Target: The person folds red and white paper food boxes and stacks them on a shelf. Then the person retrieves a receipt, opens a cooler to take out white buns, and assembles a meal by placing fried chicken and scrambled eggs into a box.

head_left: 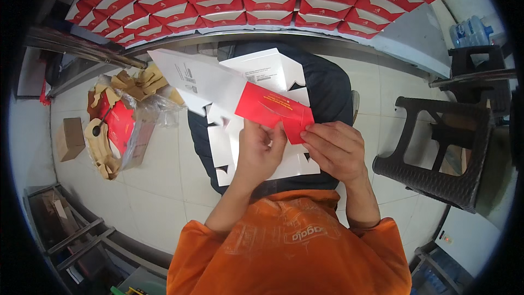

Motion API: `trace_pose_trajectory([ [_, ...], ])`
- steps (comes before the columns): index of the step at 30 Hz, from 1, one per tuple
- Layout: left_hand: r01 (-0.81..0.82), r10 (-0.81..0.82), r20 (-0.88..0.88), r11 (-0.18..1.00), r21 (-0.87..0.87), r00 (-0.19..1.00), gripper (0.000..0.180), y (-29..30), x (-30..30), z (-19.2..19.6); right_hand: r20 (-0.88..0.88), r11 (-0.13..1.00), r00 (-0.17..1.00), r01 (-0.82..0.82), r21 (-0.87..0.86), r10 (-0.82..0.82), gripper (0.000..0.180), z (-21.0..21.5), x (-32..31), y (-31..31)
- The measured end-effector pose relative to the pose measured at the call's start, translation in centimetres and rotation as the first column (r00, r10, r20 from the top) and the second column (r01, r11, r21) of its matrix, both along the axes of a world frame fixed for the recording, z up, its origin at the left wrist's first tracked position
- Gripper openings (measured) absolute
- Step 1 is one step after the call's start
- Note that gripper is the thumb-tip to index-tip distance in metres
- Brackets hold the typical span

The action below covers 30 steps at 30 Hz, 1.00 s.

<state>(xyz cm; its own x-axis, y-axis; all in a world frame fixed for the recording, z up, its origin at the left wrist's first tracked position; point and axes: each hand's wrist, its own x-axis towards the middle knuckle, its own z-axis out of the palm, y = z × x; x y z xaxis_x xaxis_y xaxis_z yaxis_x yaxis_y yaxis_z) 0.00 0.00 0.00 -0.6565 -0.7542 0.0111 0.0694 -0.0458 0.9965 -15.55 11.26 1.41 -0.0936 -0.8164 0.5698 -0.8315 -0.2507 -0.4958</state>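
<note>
A cardboard box blank with a red panel [265,105] and a white panel [204,82] is raised over my lap, tilted, its white part stretching up to the left. My left hand [261,150] pinches the lower edge of the red panel, thumb upward. At the panel's right end, the fingers of my right hand [338,150] close on a red flap [296,130], which is bent at a crease. Beneath, more white box blanks [295,166] lie flat on dark cloth [333,84] across my lap, partly hidden by my hands and the raised blank.
Rows of folded red-and-white boxes [270,3] stand along the far side. On the floor at left are a torn plastic-wrapped package [144,136] with red sheets and brown paper, and a small brown carton [70,139]. A dark plastic stool [464,186] is at right.
</note>
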Motion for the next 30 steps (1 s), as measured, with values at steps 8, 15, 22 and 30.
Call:
trace_pose_trajectory([
  [8,0.440,-0.342,0.299,0.811,-0.384,0.891,0.074,0.0,0.9,4.4,0.725,0.912,0.667,-0.169,0.372,-0.172,0.021,-0.8,-0.1,-0.4],
  [15,0.196,-0.181,0.246,0.980,-0.037,0.952,0.013,-2.6,5.6,5.5,0.835,0.982,0.528,-0.017,0.190,-0.152,0.025,3.3,1.5,-3.2],
  [22,0.232,-0.236,0.116,0.971,0.047,0.965,0.017,-3.8,6.3,3.7,0.530,0.857,0.787,-0.004,0.515,-0.315,0.038,1.7,2.4,-3.3],
  [30,0.475,-0.473,0.124,0.880,0.014,0.872,0.029,-6.9,9.6,5.7,0.237,0.909,0.969,-0.042,0.415,-0.064,0.093,2.0,-1.9,-1.9],
])
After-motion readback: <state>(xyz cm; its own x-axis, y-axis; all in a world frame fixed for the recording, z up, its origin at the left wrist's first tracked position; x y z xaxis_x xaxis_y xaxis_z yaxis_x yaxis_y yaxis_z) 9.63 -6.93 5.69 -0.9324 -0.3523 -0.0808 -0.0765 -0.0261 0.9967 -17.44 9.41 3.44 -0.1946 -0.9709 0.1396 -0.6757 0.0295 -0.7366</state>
